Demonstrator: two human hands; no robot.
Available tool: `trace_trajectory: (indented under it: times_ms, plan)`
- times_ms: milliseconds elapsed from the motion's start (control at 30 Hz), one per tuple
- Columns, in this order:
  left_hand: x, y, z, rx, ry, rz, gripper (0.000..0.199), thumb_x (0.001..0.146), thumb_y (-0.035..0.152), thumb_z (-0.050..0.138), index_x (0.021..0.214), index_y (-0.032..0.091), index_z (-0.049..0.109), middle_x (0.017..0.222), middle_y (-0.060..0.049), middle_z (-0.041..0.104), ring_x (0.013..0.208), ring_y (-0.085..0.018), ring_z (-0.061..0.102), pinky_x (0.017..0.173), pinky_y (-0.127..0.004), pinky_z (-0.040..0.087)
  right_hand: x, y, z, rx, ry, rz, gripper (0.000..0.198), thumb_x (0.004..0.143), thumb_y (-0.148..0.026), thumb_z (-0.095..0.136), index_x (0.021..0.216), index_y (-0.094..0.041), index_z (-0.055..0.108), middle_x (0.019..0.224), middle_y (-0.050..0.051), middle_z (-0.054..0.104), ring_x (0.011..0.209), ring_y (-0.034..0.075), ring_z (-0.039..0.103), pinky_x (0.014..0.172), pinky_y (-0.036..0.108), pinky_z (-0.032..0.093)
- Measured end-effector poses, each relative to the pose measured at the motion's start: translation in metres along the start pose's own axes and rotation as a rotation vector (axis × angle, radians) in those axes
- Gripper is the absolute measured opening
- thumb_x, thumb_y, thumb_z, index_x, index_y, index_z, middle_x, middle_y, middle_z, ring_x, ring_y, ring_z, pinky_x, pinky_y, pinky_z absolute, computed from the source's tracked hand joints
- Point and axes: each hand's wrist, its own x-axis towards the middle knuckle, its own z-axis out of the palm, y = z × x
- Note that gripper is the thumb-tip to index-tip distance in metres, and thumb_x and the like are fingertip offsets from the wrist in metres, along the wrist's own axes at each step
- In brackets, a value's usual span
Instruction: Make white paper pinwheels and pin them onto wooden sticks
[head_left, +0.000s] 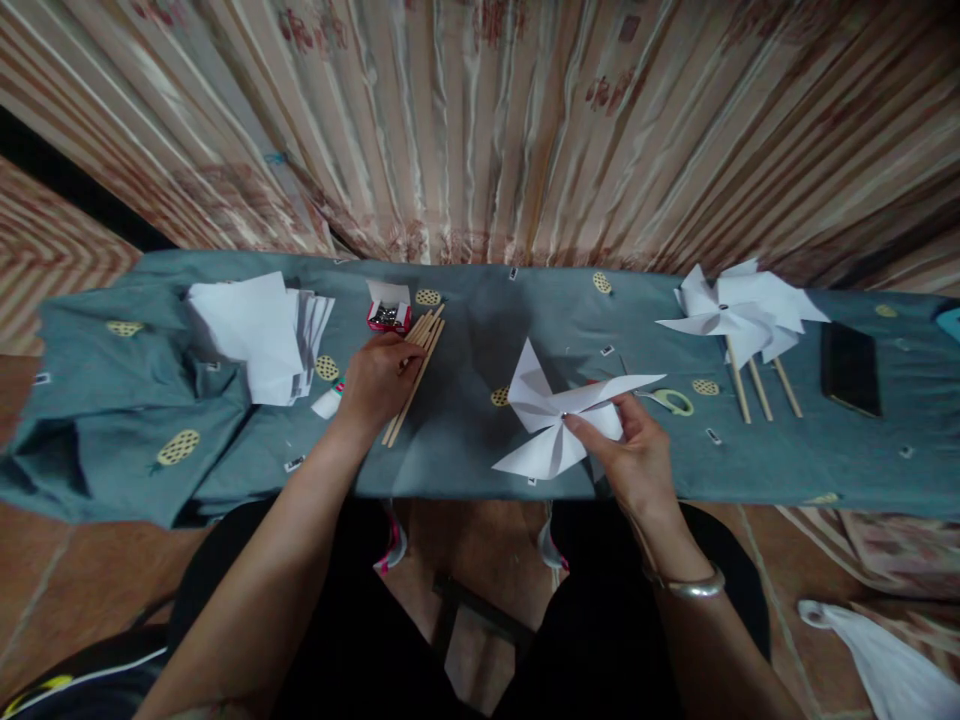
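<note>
My right hand (634, 440) pinches a white paper pinwheel (547, 450) near its centre, where a small dark pin head shows. The pinwheel has no stick that I can see. My left hand (382, 380) is closed over a small bundle of thin wooden sticks (412, 395), its thumb and fingertips pinching at a stick; the palm hides part of the bundle. Just behind that hand stands an open little red and white box (388, 315) of shiny metal pins. A small white piece with green and red (328, 402) lies beside my left wrist.
Blank white paper sheets (251, 335) are stacked at the left on the grey-green tablecloth (465, 460). Several pinwheels (750, 310) on sticks lie at the right, near a black phone (851, 368). Green-handled scissors (675, 402) rest beyond my right hand. A striped curtain (480, 130) hangs behind.
</note>
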Motion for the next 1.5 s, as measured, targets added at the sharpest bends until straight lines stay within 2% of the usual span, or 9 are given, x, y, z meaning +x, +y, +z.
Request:
trace_trajectory:
  times_ms: [200,400,667,833,1000,1100,1200,1333,1500]
  plan:
    - [-0.004,-0.001,-0.001,0.112,-0.074,0.050,0.017,0.083,0.022,0.060,0.084,0.018,0.077,0.088,-0.011,0.070,0.097,-0.029,0.061,0.086,-0.039,0.049,-0.001,0.003,-0.005,-0.033,0.002,-0.047,0.045,0.056,-0.042,0.085,0.091,-0.020,0.065,0.084,0.002,0.075,0.071,0.021,0.069,0.067,0.035,0.057]
    - [-0.006,0.006,0.001,0.184,-0.074,0.041,0.006,0.078,0.021,0.067,0.076,0.019,0.072,0.083,-0.008,0.066,0.095,-0.028,0.058,0.082,-0.036,0.048,-0.002,0.001,-0.003,-0.032,-0.013,-0.045,0.043,0.057,-0.040,0.085,0.091,-0.021,0.066,0.085,0.003,0.075,0.075,0.023,0.069,0.071,0.038,0.056]
    - [-0.008,0.014,-0.001,0.204,-0.139,-0.037,0.014,0.081,0.024,0.063,0.079,0.020,0.076,0.085,-0.009,0.072,0.089,-0.028,0.064,0.074,-0.035,0.047,-0.003,-0.004,-0.001,-0.035,-0.016,-0.023,0.041,0.057,-0.038,0.085,0.089,-0.021,0.066,0.079,0.002,0.074,0.068,0.021,0.067,0.064,0.035,0.056]
    - [-0.012,0.029,0.000,0.229,-0.237,-0.005,0.016,0.082,0.025,0.061,0.084,0.020,0.076,0.084,-0.006,0.073,0.078,-0.023,0.066,0.066,-0.031,0.045,-0.005,-0.006,0.000,0.005,0.014,0.020,0.044,0.054,-0.037,0.087,0.089,-0.021,0.067,0.080,0.002,0.075,0.069,0.022,0.068,0.064,0.035,0.056]
    - [-0.017,0.043,0.006,0.209,-0.280,0.058,0.020,0.083,0.018,0.056,0.086,0.018,0.076,0.088,-0.006,0.072,0.078,-0.021,0.066,0.067,-0.030,0.044,-0.001,-0.006,-0.008,0.075,0.055,0.001,0.041,0.053,-0.034,0.088,0.087,-0.021,0.069,0.081,0.001,0.076,0.068,0.018,0.067,0.065,0.031,0.055]
    - [-0.022,0.051,0.007,0.043,-0.252,0.092,0.021,0.083,0.015,0.054,0.086,0.016,0.075,0.087,-0.006,0.070,0.073,-0.018,0.064,0.067,-0.029,0.044,0.003,-0.007,-0.019,0.159,0.082,0.019,0.038,0.053,-0.030,0.089,0.085,-0.021,0.071,0.079,-0.001,0.076,0.062,0.014,0.065,0.060,0.026,0.053]
    - [-0.027,0.057,0.005,-0.291,-0.210,0.063,0.018,0.081,0.018,0.058,0.086,0.016,0.075,0.080,-0.004,0.067,0.066,-0.014,0.060,0.065,-0.026,0.044,0.004,-0.009,-0.030,0.221,0.090,0.048,0.032,0.055,-0.030,0.089,0.080,-0.021,0.072,0.074,-0.002,0.075,0.057,0.013,0.063,0.056,0.024,0.050]
    - [-0.029,0.066,0.001,-0.761,-0.213,-0.100,0.016,0.077,0.026,0.064,0.084,0.014,0.072,0.071,-0.001,0.064,0.060,-0.011,0.057,0.056,-0.022,0.042,0.004,-0.011,-0.037,0.264,0.076,0.064,0.032,0.056,-0.029,0.088,0.083,-0.022,0.073,0.075,-0.001,0.075,0.057,0.013,0.063,0.054,0.024,0.049]
    - [-0.026,0.081,-0.003,-1.088,-0.329,-0.312,0.020,0.073,0.031,0.070,0.084,0.014,0.070,0.052,0.005,0.054,0.044,-0.007,0.045,0.044,-0.019,0.033,0.004,-0.015,-0.038,0.296,0.098,0.102,0.031,0.052,-0.028,0.090,0.077,-0.020,0.073,0.069,-0.002,0.074,0.054,0.011,0.061,0.053,0.023,0.048]
